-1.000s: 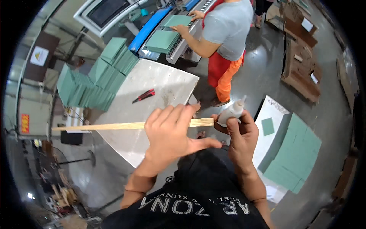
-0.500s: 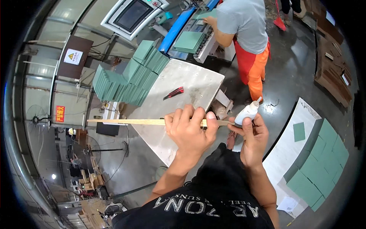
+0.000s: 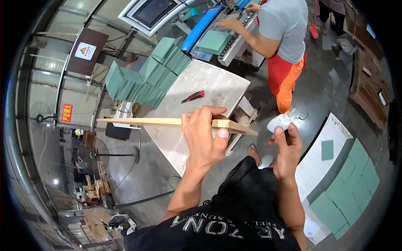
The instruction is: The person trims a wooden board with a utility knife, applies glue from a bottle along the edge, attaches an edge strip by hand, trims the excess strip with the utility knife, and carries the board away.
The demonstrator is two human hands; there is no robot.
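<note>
Landmark is the grey tabletop (image 3: 209,90). Stacks of green flat sheets (image 3: 142,77) sit on its far-left edge. Beyond those, a brown panel carries a white sign with a yellow triangle (image 3: 85,51); a small red-and-yellow sign (image 3: 66,112) hangs left of the tabletop. Left hand (image 3: 205,138), fingers wrapped tight, holds a long wooden strip (image 3: 167,121) above the tabletop's near edge, long axis left-right, right end tipped slightly down. Right hand (image 3: 287,146), right of the tabletop, fingers closed on a white squeeze bottle (image 3: 279,122), nozzle pointing up-right. Red-handled cutter (image 3: 193,96) lies on the tabletop.
</note>
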